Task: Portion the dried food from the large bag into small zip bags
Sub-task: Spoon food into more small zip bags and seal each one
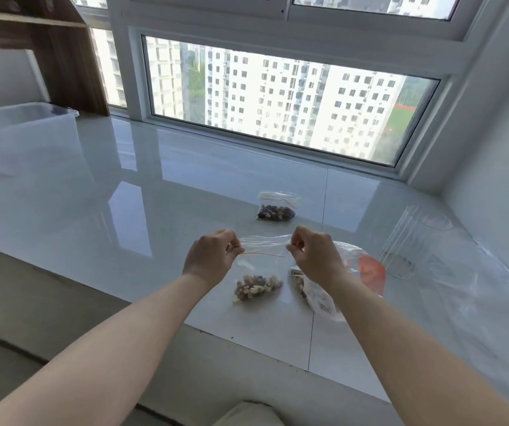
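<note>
While both hands pinched the top of a small zip bag (259,272), its seal was about to be closed.

The left hand (213,256) and the right hand (314,256) each held one upper corner between curled fingers, with the dried food (256,287) hanging at the bottom, just above the white counter (124,226). The large bag (339,281) lay just right of it, and a filled bag (278,207) lay farther away. If the strip closed unevenly, I judged food could spill out.
</note>
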